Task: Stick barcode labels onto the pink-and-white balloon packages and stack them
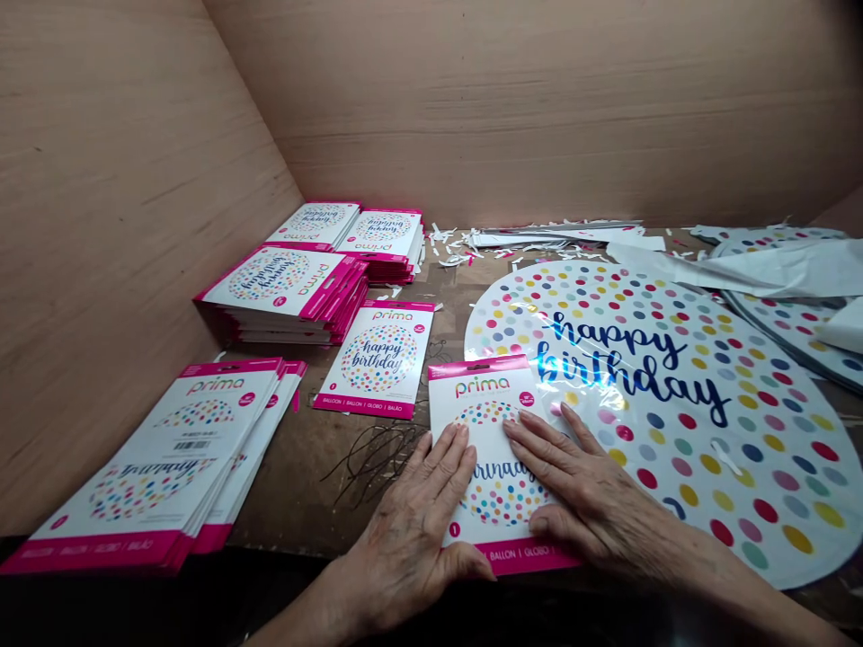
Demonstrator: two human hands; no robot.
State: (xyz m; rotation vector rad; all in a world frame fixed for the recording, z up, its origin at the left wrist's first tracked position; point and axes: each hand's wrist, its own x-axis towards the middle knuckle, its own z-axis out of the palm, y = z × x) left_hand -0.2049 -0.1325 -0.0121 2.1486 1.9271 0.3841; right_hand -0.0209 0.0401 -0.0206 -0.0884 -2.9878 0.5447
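A white and pink balloon packet (482,409) lies at the front edge of the table, printed with dots and lettering. My left hand (422,521) rests on its left side, fingers stretched out flat. On its right side lies my right hand (580,481), fingers spread and covering part of the print. Under and beyond the packet's right edge is a large flat foil balloon (627,422) with coloured dots and blue "happy birthday" lettering. Just left of my hands sits a smaller-looking packet (378,359), lying face up.
Stacks of finished-looking packets (283,283) stand against the left wooden wall (121,180). Unfolded packet sleeves (155,458) lie at the front left. Paper scraps (485,241) and strips line the back. More dotted balloons (782,314) lie at the right under white strips (748,270). Dark threads (378,454) are near my left hand.
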